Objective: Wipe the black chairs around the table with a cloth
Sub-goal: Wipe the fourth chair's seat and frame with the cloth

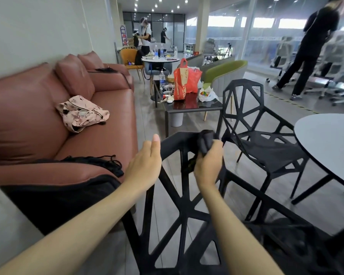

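A sofa [99,116] runs along the left, a bag [81,113] on its seat. Nearest stands a chair [187,205], a second chair [256,126] beyond it to the right, beside the round table [326,135] at right. Farther back a low table [191,107] carries bags and bottles.

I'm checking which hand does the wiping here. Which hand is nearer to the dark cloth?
Right. The right hand grips the dark cloth against the top rail of the near black chair. The left hand is open, off to the cloth's left beside the rail.
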A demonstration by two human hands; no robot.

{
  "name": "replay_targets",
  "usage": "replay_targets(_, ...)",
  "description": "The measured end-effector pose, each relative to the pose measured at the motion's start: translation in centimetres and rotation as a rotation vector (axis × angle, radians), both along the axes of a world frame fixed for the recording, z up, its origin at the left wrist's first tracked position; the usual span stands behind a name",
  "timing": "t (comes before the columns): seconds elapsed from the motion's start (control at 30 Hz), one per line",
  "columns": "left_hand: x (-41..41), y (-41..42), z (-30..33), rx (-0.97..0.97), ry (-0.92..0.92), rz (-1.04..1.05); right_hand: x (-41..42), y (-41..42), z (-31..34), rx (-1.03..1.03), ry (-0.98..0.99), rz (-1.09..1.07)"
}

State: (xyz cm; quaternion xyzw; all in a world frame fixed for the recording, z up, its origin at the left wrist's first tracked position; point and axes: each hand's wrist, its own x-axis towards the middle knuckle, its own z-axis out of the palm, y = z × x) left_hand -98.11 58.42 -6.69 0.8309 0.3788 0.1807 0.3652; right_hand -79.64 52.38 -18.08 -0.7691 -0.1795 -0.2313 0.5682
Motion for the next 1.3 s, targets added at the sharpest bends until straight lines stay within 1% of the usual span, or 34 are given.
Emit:
replay_targets(0.03,0.1,0.1,-0.1,0.003,0.003,-0.005,-1.4,0.7,-0.2,-0.017,-0.076,0.044)
replay_targets(0.1,0.0,0.1,0.0,0.003,-0.003,-0.015,-2.8,1.5,-0.2,-0.055,-0.188,0.049)
replay_targets(0.2,-0.2,0.0,0.1,-0.011,-0.017,-0.037,-0.8,0.9,-0.6,-0.129,-0.286,0.054)
replay_targets(0.23,-0.3,0.0,0.2,-0.019,-0.017,-0.042,0.3,0.4,-0.9,-0.135,-0.264,0.035)
replay_targets(0.27,-0.2,0.0,0.3,-0.018,-0.015,-0.049,1.5,-0.1,-1.2,-0.103,-0.19,0.002)
replay_targets(0.33,-0.1,0.0,0.3,0.007,-0.002,-0.071,3.3,-1.0,-1.6,0.017,0.041,-0.092)
replay_targets(0.37,0.0,0.0,0.3,0.013,-0.001,-0.066,3.8,-1.3,-1.6,0.072,0.122,-0.119)
replay_targets(0.4,0.1,0.0,0.3,0.013,0.001,-0.049,3.9,-1.2,-1.5,0.109,0.155,-0.113)
replay_targets(0.43,0.2,0.0,0.2,0.014,0.005,-0.026,3.5,-0.7,-1.0,0.12,0.147,-0.075)
replay_targets(0.47,0.3,0.0,0.2,0.023,0.017,-0.011,2.6,0.0,-0.5,0.106,0.095,-0.015)
replay_targets(0.53,0.2,0.0,0.1,0.034,0.033,-0.003,0.3,1.5,0.5,0.0,-0.138,0.085)
replay_targets(0.57,0.1,0.0,0.2,0.027,0.024,-0.004,-0.5,1.9,0.8,-0.074,-0.255,0.1)
replay_targets(0.6,0.0,0.1,0.2,0.012,0.01,-0.011,-0.6,2.1,1.0,-0.127,-0.326,0.095)
replay_targets(0.67,-0.1,0.1,0.3,-0.025,-0.012,-0.026,0.4,1.6,0.9,-0.17,-0.355,0.079)
replay_targets(0.73,-0.2,0.2,0.4,-0.043,-0.027,-0.037,1.9,0.7,0.4,-0.15,-0.276,0.038)
replay_targets(0.8,-0.2,0.3,0.3,-0.065,-0.035,-0.038,3.2,-0.5,-0.9,-0.111,-0.121,-0.046)
replay_targets(0.9,-0.2,0.3,0.2,-0.066,-0.042,-0.034,4.1,-3.8,-5.1,-0.142,0.103,-0.186)
replay_targets(0.93,-0.1,0.4,0.1,-0.056,-0.042,-0.034,4.3,-5.0,-6.8,-0.141,0.19,-0.183)
replay_targets(1.0,0.0,0.4,0.0,-0.022,-0.032,-0.029,4.2,-6.6,-8.9,-0.105,0.312,-0.101)
replay_targets(1.07,0.2,0.3,0.0,0.01,-0.016,-0.016,4.0,-6.1,-8.0,-0.027,0.314,-0.018)
replay_targets(1.17,0.1,0.3,0.0,-0.001,-0.011,-0.019,3.8,-3.2,-3.5,0.119,0.226,0.004)
replay_targets(1.23,0.0,0.4,0.0,-0.037,-0.032,-0.021,4.0,-1.7,-0.9,0.14,0.154,0.001)
replay_targets(1.3,0.0,0.2,0.2,-0.066,-0.058,-0.026,4.3,-1.3,-0.4,0.116,0.109,0.014)
